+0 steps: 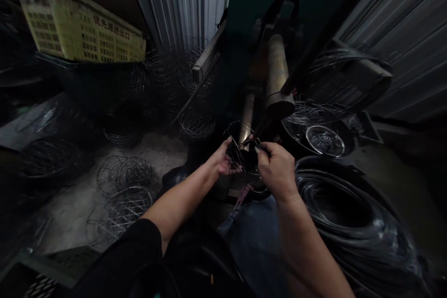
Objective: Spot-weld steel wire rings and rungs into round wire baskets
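My left hand (223, 162) and my right hand (275, 167) are raised together in front of me, both closed on a small wire frame (240, 142) made of thin metal rings. The left hand's fingers pinch its left side; the right hand's fingers curl over its right side. The frame sits just below the end of a brass-coloured machine cylinder (277, 79). A thinner rod (247, 118) stands beside that cylinder, behind the frame. Part of the wire is hidden behind my fingers.
Several finished wire baskets (124, 195) lie on the floor at left, with more stacked near the corrugated wall (185, 4). A large coil of dark wire (349, 214) fills the right. A tray of wire rings (324, 139) sits behind it. A yellow printed sign (80, 28) hangs upper left.
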`<state>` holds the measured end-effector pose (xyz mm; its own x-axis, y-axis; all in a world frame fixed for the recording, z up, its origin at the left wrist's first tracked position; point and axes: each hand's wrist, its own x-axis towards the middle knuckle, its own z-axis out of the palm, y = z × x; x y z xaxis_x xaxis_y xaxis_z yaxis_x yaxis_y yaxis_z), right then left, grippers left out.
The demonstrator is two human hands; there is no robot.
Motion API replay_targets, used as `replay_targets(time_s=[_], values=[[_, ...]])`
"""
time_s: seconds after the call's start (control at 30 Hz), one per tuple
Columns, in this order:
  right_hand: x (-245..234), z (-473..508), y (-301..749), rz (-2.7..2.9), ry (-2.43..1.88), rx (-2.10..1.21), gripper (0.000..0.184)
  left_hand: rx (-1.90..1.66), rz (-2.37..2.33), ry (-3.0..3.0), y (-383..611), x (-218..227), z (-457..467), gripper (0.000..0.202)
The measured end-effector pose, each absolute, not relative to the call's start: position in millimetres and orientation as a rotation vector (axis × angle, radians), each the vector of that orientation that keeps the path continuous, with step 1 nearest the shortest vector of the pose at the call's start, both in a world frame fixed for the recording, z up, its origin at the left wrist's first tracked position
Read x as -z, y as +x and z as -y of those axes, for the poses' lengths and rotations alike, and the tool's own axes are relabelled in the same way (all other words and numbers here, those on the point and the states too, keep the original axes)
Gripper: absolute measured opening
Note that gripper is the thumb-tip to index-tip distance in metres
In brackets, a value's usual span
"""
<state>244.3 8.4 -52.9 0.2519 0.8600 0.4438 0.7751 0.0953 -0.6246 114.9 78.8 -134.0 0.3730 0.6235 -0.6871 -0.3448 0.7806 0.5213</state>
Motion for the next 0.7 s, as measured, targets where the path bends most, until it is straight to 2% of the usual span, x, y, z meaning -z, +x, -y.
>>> replay_targets(time_s=[0.13, 0.37, 0.57, 0.7], values=[[54.8, -5.9, 243.0, 1.475, -1.63, -0.186, 0.022, -0.526, -1.082, 0.225, 113.9, 130.8, -79.1, 0.099], [53.7, -4.6, 241.9, 1.423, -1.64, -0.251, 0.022, -0.54, -1.077, 0.244, 111.2, 129.1, -82.5, 0.096], [50.0, -4.1, 240.9, 1.42, -1.65, -0.226, 0.023, -0.491, -1.086, 0.325, 111.9, 129.2, -75.5, 0.084], [65.2, 34.6, 250.0, 1.371, -1.592, -0.311, 0.021, -0.707, -1.218, 0.652, 100.2, 135.7, -51.6, 0.068]])
